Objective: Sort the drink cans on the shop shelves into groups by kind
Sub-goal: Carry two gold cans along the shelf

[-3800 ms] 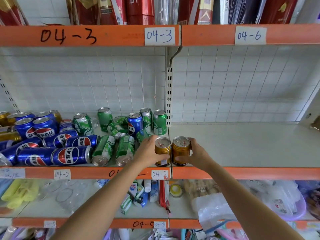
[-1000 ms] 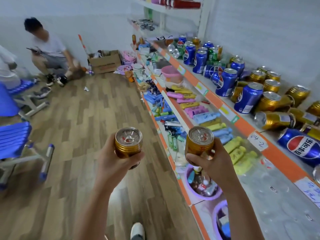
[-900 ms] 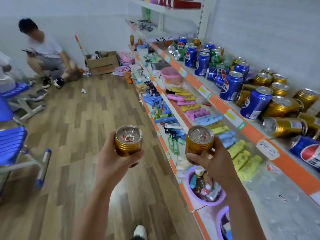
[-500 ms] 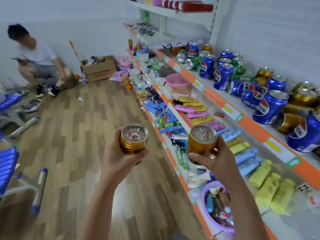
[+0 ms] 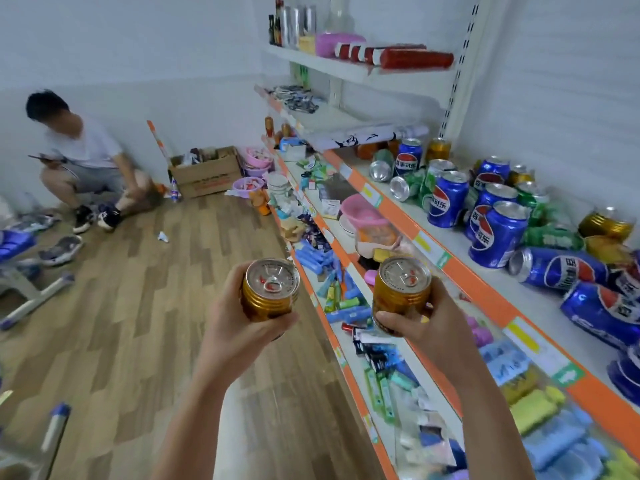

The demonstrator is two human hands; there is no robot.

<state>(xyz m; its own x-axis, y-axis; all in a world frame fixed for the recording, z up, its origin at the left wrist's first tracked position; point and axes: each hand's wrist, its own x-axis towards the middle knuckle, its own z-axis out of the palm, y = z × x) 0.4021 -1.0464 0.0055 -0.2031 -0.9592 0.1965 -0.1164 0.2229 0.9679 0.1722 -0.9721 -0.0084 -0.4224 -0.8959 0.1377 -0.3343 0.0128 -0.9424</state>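
**Two gold cans in hand, shelf at frame right**

Head view: left hand (image 5: 239, 317) wraps a gold can (image 5: 269, 289) at centre frame, upright, top facing cam. Right hand (image 5: 426, 320) grips a 2nd gold can (image 5: 401, 289) just right of centre, also upright. The two cans are apart, both held over the floor and lower shelves. Can shelf (image 5: 485, 292) w/ orange edge runs along right side of frame: blue cans (image 5: 498, 237) standing and lying, green cans (image 5: 550, 233) among them, more gold cans (image 5: 606, 223) at far right. Upper left: a person (image 5: 83, 157) crouches by the wall; cardboard box (image 5: 204, 171) nearby.
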